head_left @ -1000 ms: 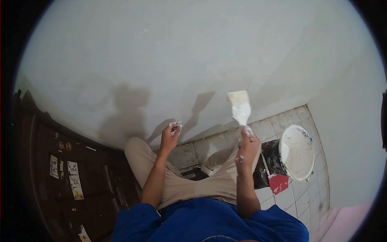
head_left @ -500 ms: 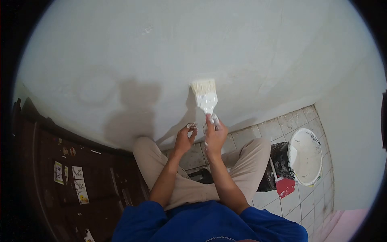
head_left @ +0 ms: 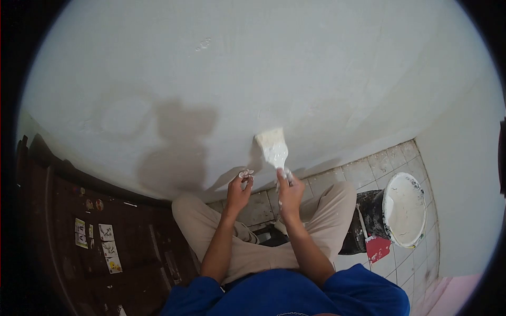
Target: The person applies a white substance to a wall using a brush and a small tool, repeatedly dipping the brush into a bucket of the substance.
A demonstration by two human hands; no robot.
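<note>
A wide white brush [head_left: 274, 147] is gripped by its handle in my right hand [head_left: 290, 194], its bristles pointing up against the pale wall [head_left: 316, 68]. White paint coats the brush and spots the fingers. To the left, my left hand [head_left: 240, 190] is raised with curled fingers smeared with white; thumb and fingertips come close together, and whether something small is between them I cannot make out. It does not touch the brush.
At the right, a black bucket [head_left: 373, 213] with a white paint-smeared basin [head_left: 405, 209] stands on the tiled floor [head_left: 379, 164], a red scraper [head_left: 378, 248] beside it. A dark wooden panel with stickers [head_left: 63, 263] lies at the left. My bent knees flank my arms.
The brush and my right hand have moved down along the wall and slightly right. My left hand also sits a little lower. The whole view has shifted slightly.
</note>
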